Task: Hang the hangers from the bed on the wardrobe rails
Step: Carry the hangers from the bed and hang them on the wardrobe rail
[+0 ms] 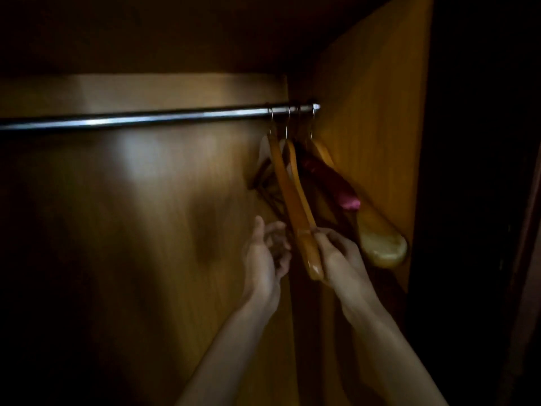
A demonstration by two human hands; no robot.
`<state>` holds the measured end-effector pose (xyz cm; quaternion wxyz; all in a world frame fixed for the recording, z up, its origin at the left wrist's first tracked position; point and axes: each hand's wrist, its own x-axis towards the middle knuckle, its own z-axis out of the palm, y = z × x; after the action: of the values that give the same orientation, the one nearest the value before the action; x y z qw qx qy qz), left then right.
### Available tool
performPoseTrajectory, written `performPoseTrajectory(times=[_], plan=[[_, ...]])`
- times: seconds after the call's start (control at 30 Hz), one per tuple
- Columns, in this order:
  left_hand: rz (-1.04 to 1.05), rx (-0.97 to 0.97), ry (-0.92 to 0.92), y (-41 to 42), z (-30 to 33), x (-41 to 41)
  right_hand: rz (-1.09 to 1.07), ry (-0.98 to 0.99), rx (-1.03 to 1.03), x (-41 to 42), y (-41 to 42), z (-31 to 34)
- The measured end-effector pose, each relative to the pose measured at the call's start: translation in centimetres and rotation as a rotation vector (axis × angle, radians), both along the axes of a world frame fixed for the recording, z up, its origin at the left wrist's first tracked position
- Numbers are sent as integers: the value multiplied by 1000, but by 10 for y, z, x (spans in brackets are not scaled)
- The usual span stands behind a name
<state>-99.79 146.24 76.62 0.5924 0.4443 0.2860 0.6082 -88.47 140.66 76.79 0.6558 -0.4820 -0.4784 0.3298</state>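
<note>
Head view shows your two bare hands raised inside a dim wooden wardrobe. Your right hand has its fingers curled against the lower end of the nearest orange wooden hanger, apparently pinching it, though blur makes the grip hard to confirm. Your left hand is just to the left of that hanger end, fingers loosely spread and curved, holding nothing. Above both hands, the metal rail runs across the wardrobe, and the hanger's hook sits over it near its right end. More hangers hang bunched there, up and to the right of your right hand: a second orange one touching the first, a dark red hanger behind them, and a broad pale wooden hanger whose rounded end lies just right of your right hand, against the side panel. How many hooks are on the rail is hard to tell in the blur.
</note>
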Motion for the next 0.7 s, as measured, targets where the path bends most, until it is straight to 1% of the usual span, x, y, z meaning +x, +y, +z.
performPoseTrajectory(times=[0.07,0.13,0.2,0.27,0.33,0.47,0.53,0.6,0.7], plan=[[-21,22,-21,-10,-32,-5,10,21,-11,-1,-12,-24],[-92,51,-18,-21,-69,-8,-33,3,1,4,-23,-49],[-150,19,62,-35,-116,-5,-103,-54,-67,10,-30,-87],[-201,-45,221,-51,-167,-2,-129,-122,-211,14,-37,-136],[-274,-114,416,-66,-217,0,-87,-168,-371,16,-50,-193],[-515,-306,781,-97,-319,-5,-63,-172,-690,19,-99,-312],[-661,-397,986,-115,-362,-10,-79,-146,-871,17,-134,-367],[-819,-423,1169,-133,-400,-16,-90,-80,-1028,9,-173,-414],[-1022,-421,1294,-165,-445,-18,-159,4,-1200,-11,-238,-470]])
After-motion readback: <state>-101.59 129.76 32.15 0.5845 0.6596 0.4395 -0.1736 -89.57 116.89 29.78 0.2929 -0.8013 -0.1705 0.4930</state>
